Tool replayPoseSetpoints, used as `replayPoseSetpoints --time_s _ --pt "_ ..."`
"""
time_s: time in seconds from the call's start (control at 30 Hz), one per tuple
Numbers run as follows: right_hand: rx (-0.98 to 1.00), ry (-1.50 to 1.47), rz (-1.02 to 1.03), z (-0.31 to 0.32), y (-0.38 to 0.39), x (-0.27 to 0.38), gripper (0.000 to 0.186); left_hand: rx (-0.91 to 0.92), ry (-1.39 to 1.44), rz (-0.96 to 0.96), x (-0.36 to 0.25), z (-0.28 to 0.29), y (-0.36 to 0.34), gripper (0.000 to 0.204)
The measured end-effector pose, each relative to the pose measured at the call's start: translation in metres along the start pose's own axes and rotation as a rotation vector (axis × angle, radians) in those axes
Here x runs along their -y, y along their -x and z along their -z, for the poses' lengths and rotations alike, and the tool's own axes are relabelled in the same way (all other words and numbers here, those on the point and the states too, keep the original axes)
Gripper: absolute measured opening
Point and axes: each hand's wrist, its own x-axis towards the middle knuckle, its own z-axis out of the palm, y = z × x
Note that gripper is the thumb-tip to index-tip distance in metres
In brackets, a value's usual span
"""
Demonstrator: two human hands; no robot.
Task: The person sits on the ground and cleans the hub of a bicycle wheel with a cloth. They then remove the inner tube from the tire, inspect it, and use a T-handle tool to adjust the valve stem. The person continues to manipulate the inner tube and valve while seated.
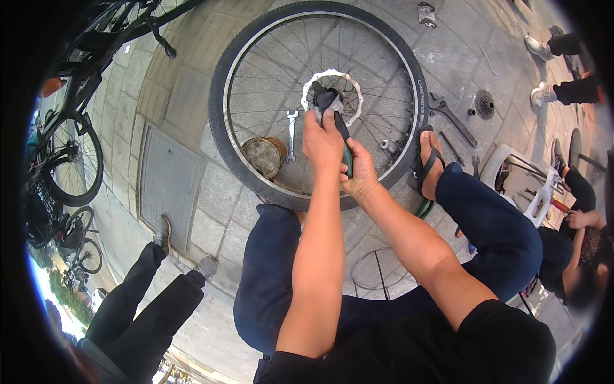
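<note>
A bicycle wheel [222, 73] lies flat before me, with a white disc rotor [358, 96] at its hub. My left hand [323, 144] is closed around a dark tool [342, 128] with a green handle, its thumb beside a pale rag or wrapped piece [334, 104] over the hub. My right hand [358, 169] grips the green handle lower down, just behind the left. An open-ended wrench [291, 134] and a grimy round tin [259, 157] lie inside the rim's circle, and a small silver part [388, 147] is at its right.
An adjustable wrench [457, 121], cassette [485, 104] and small tools lie rightward beside a white plastic tray or stool [543, 189] holding tools. Bicycles [70, 160] stand at left. A person's legs [147, 301] are at lower left; other people's feet [542, 96] and a co-worker's hand [579, 219] are at right.
</note>
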Motion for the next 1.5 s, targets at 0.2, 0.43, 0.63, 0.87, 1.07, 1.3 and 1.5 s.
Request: replayPoseSetpoints --time_s 0.2,0.43,0.63,0.87,1.07,1.3,1.5 --pt "-0.121 0.417 0.140 0.003 0.038 0.044 0.027 -0.015 -0.042 -0.069 -0.010 -0.016 0.021 0.035" --pt "-0.294 1.363 0.430 -0.010 0.078 0.119 0.037 -0.175 0.237 -0.029 -0.019 -0.045 0.079 0.035" --pt "0.047 2.427 1.114 -0.054 0.076 0.136 0.035 -0.192 0.977 0.254 0.002 -0.052 0.056 0.029" --pt "0.258 2.739 1.171 -0.102 0.087 0.143 0.036 -0.209 1.068 0.382 -0.001 -0.062 0.042 0.028" --pt "0.473 2.949 1.168 -0.114 0.060 0.151 0.044 -0.047 0.880 0.573 -0.009 -0.044 0.032 0.039" --pt "0.827 3.237 1.102 -0.135 0.032 0.160 0.045 -0.304 0.193 0.174 0.011 -0.040 0.022 0.042" --pt "0.803 3.466 1.133 -0.133 0.036 0.132 0.034 -0.231 0.394 0.079 0.022 -0.047 0.020 0.039"
